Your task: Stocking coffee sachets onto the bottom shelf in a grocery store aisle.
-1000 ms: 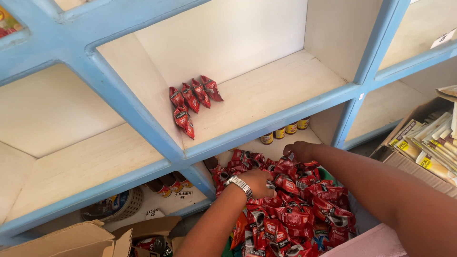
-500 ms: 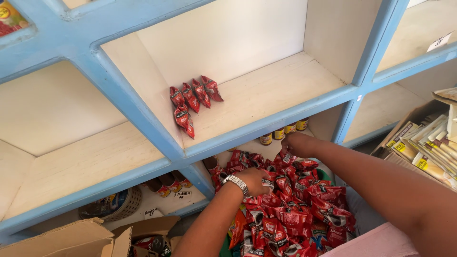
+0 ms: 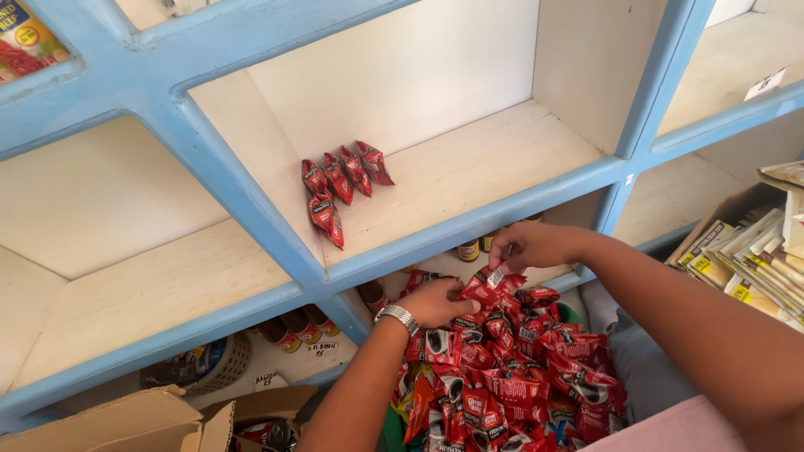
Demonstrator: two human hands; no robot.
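Note:
A heap of small red sachets (image 3: 511, 368) lies below the shelf unit. My left hand (image 3: 435, 303), with a metal watch on the wrist, grips sachets at the top of the heap. My right hand (image 3: 532, 244) pinches the upper end of a red sachet (image 3: 488, 285) lifted just above the pile, close to my left hand. Several red sachets (image 3: 339, 188) lie in a row on the white shelf (image 3: 469, 176) in the middle compartment, framed in blue.
The blue shelf frame (image 3: 469, 222) juts out just above my hands. Small jars (image 3: 469, 249) stand on the lower shelf behind them. A box of yellow packets (image 3: 754, 259) sits at right, cardboard boxes (image 3: 126, 423) at lower left, a basket (image 3: 205, 368) under the left shelf.
Both hands have risen a little from the heap. My right hand now pinches one sachet lifted clear of the pile, and my left hand has moved toward it.

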